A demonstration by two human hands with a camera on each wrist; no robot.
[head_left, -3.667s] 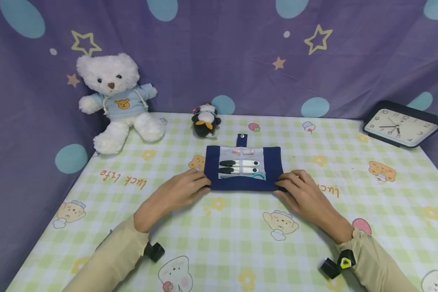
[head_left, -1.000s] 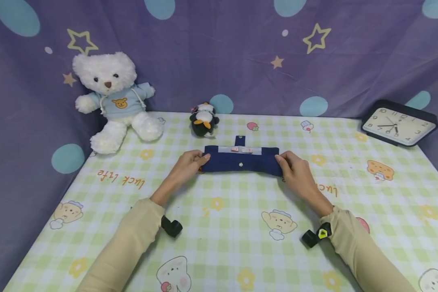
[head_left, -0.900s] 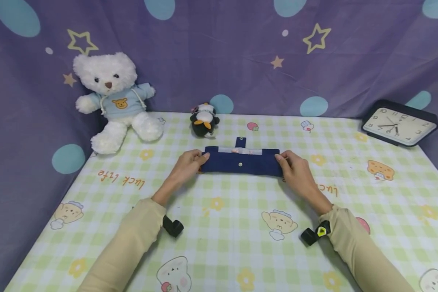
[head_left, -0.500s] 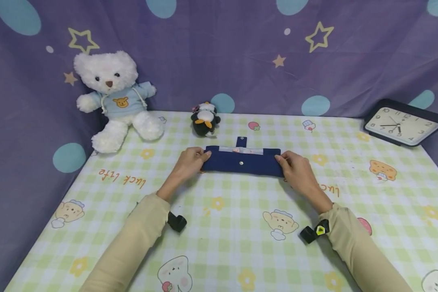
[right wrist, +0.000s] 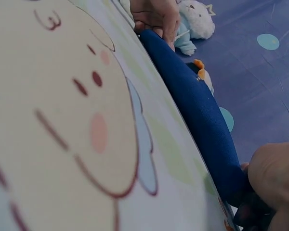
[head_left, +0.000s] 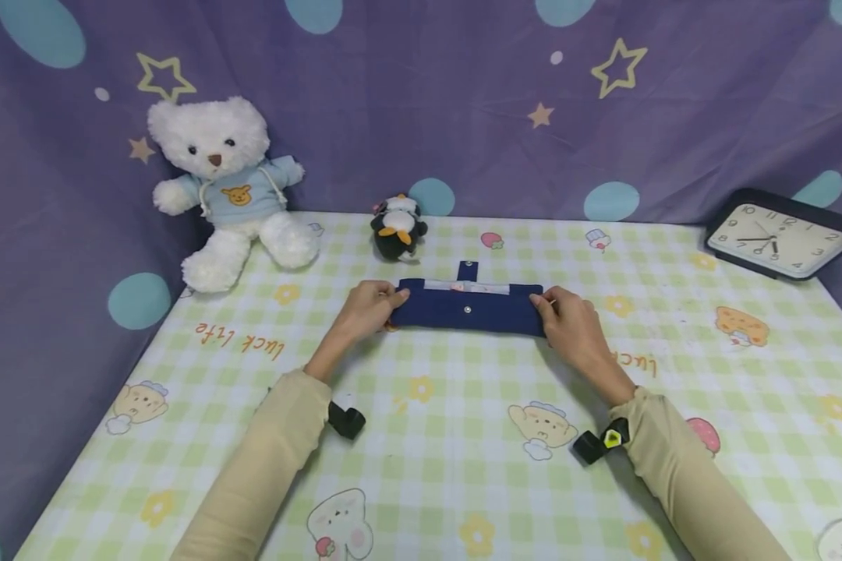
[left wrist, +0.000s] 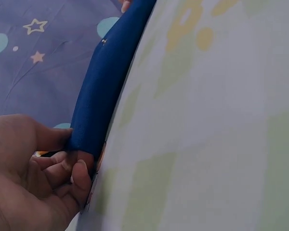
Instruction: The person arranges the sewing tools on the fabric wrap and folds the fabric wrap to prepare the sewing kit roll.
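Note:
A navy fabric tool pouch [head_left: 449, 312], folded partway up, lies in the middle of the table in the head view. Its lower panel, with a metal snap stud [head_left: 467, 310], covers most of the pale lining; a strip with small pinkish pieces shows along the top. A short strap [head_left: 467, 270] with a snap points away at the back. My left hand [head_left: 366, 310] pinches the fold at its left end, thumb on top. At the right end my right hand [head_left: 572, 326] pinches it likewise. Both wrist views show the blue fold [left wrist: 94, 96] as a rounded roll close over the cloth.
Behind the pouch sits a small penguin plush [head_left: 398, 230]. A white teddy bear [head_left: 231, 195] leans at the back left, and a black-framed clock [head_left: 779, 236] stands at the back right. A checked tablecloth [head_left: 421, 460] covers the table; a purple curtain [head_left: 491, 140] hangs behind.
Earlier the pouch lay spread, showing black-and-white tools and a teal handle, hands at its near corners. Its near edge has since been folded up over them; in the last second, the hands hardly move.

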